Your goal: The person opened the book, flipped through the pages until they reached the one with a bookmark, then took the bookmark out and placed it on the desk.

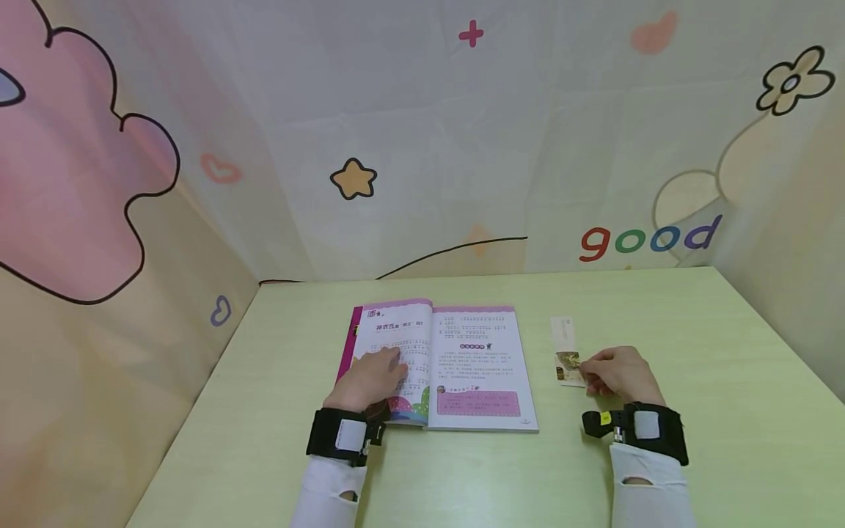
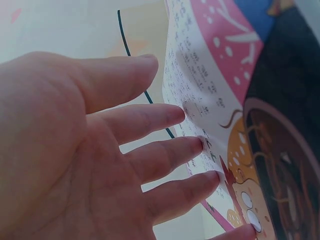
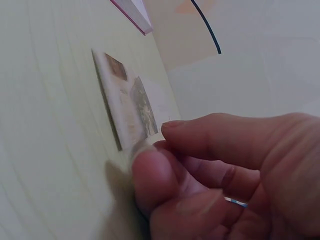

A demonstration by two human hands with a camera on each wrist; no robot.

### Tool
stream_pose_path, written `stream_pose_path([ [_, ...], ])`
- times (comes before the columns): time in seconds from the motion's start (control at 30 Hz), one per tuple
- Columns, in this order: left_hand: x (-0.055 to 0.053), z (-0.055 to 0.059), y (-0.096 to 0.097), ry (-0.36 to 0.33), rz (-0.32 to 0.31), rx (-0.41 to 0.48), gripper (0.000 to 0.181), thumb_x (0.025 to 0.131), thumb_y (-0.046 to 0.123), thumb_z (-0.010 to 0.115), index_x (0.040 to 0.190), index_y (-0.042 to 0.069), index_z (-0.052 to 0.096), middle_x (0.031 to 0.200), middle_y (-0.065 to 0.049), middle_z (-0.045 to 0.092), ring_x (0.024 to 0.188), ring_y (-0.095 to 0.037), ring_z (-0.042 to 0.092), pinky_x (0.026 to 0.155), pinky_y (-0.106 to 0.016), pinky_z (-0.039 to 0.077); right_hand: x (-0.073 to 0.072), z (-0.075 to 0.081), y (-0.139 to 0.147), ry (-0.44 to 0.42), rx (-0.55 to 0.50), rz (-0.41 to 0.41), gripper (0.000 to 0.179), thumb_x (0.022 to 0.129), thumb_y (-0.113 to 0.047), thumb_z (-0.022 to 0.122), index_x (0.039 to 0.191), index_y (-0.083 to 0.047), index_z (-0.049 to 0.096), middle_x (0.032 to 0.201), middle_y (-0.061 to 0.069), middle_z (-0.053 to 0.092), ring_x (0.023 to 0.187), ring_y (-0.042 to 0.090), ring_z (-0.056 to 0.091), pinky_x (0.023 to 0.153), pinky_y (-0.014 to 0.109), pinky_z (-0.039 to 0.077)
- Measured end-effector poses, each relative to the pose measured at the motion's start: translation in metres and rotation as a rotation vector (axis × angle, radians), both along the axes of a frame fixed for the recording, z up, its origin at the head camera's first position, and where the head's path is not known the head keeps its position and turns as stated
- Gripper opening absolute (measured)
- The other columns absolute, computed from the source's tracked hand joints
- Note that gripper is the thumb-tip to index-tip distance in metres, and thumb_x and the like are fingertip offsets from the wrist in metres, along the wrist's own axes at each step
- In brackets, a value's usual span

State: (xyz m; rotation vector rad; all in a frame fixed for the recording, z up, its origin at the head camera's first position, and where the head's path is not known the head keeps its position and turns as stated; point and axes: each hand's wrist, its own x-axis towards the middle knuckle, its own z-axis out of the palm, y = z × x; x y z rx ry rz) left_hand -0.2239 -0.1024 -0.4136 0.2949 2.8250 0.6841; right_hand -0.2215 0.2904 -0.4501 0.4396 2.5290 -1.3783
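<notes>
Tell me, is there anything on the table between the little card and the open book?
Nothing visible. The card lies on the table just right of the book, with only bare tabletop between them. The right hand pinches the card's near end, and the left hand rests flat on the book's left page.
</notes>
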Motion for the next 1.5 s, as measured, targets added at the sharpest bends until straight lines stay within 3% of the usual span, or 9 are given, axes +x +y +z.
stream_pose_path([
  [0.33,-0.001,-0.002,-0.002,-0.017,0.030,-0.002,0.053,0.098,0.028,0.057,0.145,0.006,0.047,0.130,-0.015,0.059,0.089,-0.026,0.061,0.066,-0.029,0.051,0.002,0.000,-0.001,0.039,0.039,0.010,0.023,0.093,-0.012,0.053,0.103,0.007,0.062,0.069,0.007,0.060,0.062,0.020,0.059,0.056,0.031,0.047],
  [0.57,-0.001,-0.003,-0.004,-0.012,0.040,0.023,0.051,0.099,0.027,0.057,0.144,0.007,0.048,0.128,-0.015,0.060,0.090,-0.026,0.060,0.061,-0.028,0.047,0.004,0.005,-0.003,0.025,0.019,0.003,0.027,0.098,-0.015,0.054,0.108,0.010,0.059,0.073,0.009,0.060,0.063,0.021,0.059,0.058,0.030,0.050],
  [0.97,0.000,0.006,-0.008,0.067,0.011,-0.017,0.049,0.099,0.028,0.057,0.143,0.006,0.050,0.138,-0.013,0.055,0.106,-0.029,0.056,0.091,-0.045,0.049,0.003,0.006,-0.006,0.013,0.010,0.000,0.034,0.101,-0.020,0.053,0.114,0.012,0.057,0.076,0.010,0.061,0.063,0.021,0.059,0.059,0.029,0.051],
  [1.3,0.004,0.015,-0.007,0.131,-0.012,-0.044,0.046,0.099,0.022,0.058,0.143,0.012,0.051,0.140,-0.010,0.055,0.097,-0.024,0.057,0.080,-0.035,0.050,0.001,0.006,-0.008,0.034,0.013,-0.004,0.036,0.101,-0.023,0.051,0.111,0.010,0.058,0.076,0.010,0.062,0.064,0.020,0.060,0.058,0.027,0.051],
  [1.5,0.009,0.025,-0.004,0.133,-0.015,-0.016,0.047,0.098,0.016,0.059,0.144,0.013,0.051,0.136,-0.011,0.057,0.093,-0.024,0.057,0.061,-0.027,0.045,0.002,0.010,-0.009,0.030,0.009,-0.001,0.037,0.102,-0.025,0.050,0.113,0.010,0.057,0.077,0.010,0.062,0.064,0.020,0.060,0.059,0.026,0.052],
])
